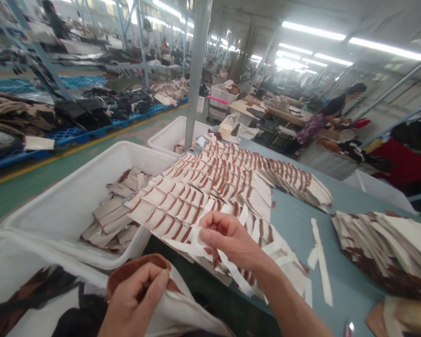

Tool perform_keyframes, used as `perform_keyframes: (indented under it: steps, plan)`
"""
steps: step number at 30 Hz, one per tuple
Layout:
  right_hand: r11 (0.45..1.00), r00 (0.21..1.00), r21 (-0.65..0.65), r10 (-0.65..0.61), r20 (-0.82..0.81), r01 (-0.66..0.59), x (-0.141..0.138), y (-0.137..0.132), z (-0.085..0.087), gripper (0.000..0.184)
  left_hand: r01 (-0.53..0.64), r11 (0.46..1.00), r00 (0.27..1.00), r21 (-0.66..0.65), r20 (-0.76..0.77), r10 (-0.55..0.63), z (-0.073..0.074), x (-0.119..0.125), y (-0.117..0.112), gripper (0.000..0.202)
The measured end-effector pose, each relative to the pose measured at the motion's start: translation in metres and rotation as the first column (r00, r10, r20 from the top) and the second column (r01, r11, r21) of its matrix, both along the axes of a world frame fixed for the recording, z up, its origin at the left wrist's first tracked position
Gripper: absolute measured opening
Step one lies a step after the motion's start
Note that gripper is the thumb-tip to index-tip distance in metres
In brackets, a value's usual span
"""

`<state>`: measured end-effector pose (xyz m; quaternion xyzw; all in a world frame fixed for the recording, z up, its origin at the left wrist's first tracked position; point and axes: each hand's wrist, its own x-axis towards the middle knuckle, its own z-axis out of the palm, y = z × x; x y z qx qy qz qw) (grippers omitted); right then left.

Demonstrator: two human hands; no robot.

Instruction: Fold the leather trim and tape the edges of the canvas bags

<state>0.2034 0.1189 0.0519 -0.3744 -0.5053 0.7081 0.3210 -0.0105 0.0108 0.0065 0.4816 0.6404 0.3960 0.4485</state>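
My left hand [135, 297] is closed on a brown and white fabric piece [168, 304] at the bottom of the view, over the edge of a white bin. My right hand [228, 238] is raised above the table edge and pinches a thin white strip [196, 236] between thumb and fingers. Under and beyond it lie several overlapping rows of cream fabric pieces with brown stripes [203, 187], laid out on the blue-grey table [294, 220].
White plastic bins stand left of the table: one with cut pieces [73, 206], one nearest me [14, 262], one behind a grey pillar [196, 70]. Another stack of pieces [382, 243] lies right. White strips [321, 262] lie on the table. A person [330, 114] works at a far table.
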Motion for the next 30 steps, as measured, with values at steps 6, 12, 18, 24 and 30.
perform_keyframes:
  steps: [6, 12, 18, 24, 30]
  plan:
    - [0.99, 0.996, -0.134, 0.062, 0.068, -0.052, 0.027, -0.076, 0.061, 0.05, 0.139, 0.99, 0.956, -0.039, 0.268, -0.123, 0.025, 0.006, 0.004, 0.052]
    - [0.994, 0.952, -0.066, -0.066, 0.299, 0.09, 0.015, -0.11, 0.057, 0.025, 0.24, 0.971, 0.918, 0.01, 0.324, -0.23, 0.033, 0.014, -0.002, 0.057]
    - [0.964, 0.865, 0.161, -0.262, 0.429, 0.212, -0.009, -0.121, 0.041, 0.022, 0.222, 0.974, 0.942, 0.032, 0.249, -0.223, 0.039, 0.02, -0.01, 0.049]
    - [0.907, 0.775, 0.349, -0.391, 0.496, 0.235, -0.027, -0.132, 0.029, 0.024, 0.18, 0.976, 0.965, 0.12, 0.173, -0.199, 0.037, 0.017, -0.019, 0.044]
    - [0.879, 0.727, 0.401, -0.449, 0.519, 0.257, -0.037, -0.131, 0.016, 0.027, 0.164, 0.982, 0.98, 0.097, 0.1, -0.174, 0.035, 0.008, -0.021, 0.043]
